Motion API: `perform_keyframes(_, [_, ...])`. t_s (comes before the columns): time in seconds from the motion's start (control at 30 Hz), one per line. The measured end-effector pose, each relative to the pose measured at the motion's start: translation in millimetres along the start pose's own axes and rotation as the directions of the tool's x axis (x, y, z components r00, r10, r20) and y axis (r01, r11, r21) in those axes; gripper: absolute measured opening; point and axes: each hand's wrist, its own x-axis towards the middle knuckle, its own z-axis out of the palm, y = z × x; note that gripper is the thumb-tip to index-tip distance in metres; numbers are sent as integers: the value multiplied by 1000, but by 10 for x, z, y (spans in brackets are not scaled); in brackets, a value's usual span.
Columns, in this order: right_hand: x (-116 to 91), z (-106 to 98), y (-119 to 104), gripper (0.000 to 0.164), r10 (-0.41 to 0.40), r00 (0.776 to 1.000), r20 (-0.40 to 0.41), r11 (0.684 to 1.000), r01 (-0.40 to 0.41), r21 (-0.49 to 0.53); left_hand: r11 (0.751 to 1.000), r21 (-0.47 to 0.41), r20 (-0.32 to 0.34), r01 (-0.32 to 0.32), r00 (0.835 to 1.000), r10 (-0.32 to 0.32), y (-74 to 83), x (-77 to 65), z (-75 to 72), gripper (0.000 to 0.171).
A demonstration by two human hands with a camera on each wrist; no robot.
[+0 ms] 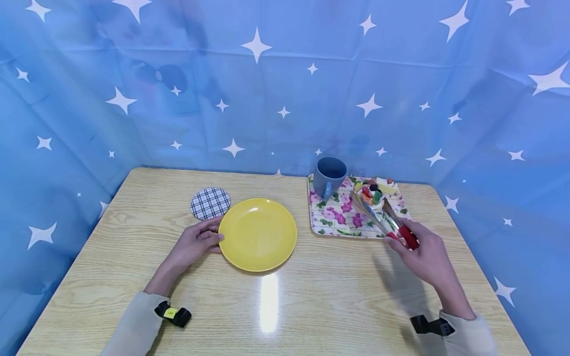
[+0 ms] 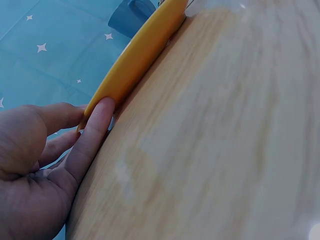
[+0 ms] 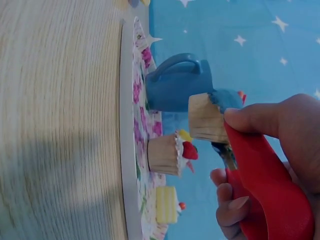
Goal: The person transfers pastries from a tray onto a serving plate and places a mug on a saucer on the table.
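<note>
With thumb and fingers, my left hand (image 1: 200, 240) pinches the left rim of a yellow plate (image 1: 258, 235). The left wrist view shows the plate edge-on, close over the wooden table. My right hand (image 1: 425, 254) grips red-handled tongs (image 3: 260, 187) above the right edge of a floral tray (image 1: 331, 222). Between the tongs' metal arms is a toy cupcake (image 3: 206, 119) with blue topping, raised off the tray. A second cupcake (image 3: 163, 154), topped with a strawberry, stands on the tray. Beside it sits a yellow cake slice (image 3: 166, 204).
On the tray's back left corner stands a blue mug (image 1: 329, 178), its handle facing me. A checkered round coaster (image 1: 211, 203) lies behind the plate, to its left. A blue star-patterned curtain (image 1: 285, 89) hangs behind and around the wooden table (image 1: 329, 306).
</note>
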Motion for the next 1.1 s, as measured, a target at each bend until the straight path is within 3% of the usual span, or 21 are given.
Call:
perform_keyframes(0.23, [-10, 11, -69, 64, 2, 1000, 16, 1000, -2, -8, 1000, 4, 0, 4, 1000, -4, 15, -9, 0, 61])
perform_keyframes(0.67, [7, 32, -154, 59, -75, 997, -23, 997, 75, 6, 1000, 15, -4, 9, 1000, -9, 42, -7, 15, 60])
perform_keyframes(1.1, [20, 69, -281, 60, -110, 994, -10, 994, 111, 24, 999, 42, -14, 10, 1000, -10, 33, -11, 16, 59])
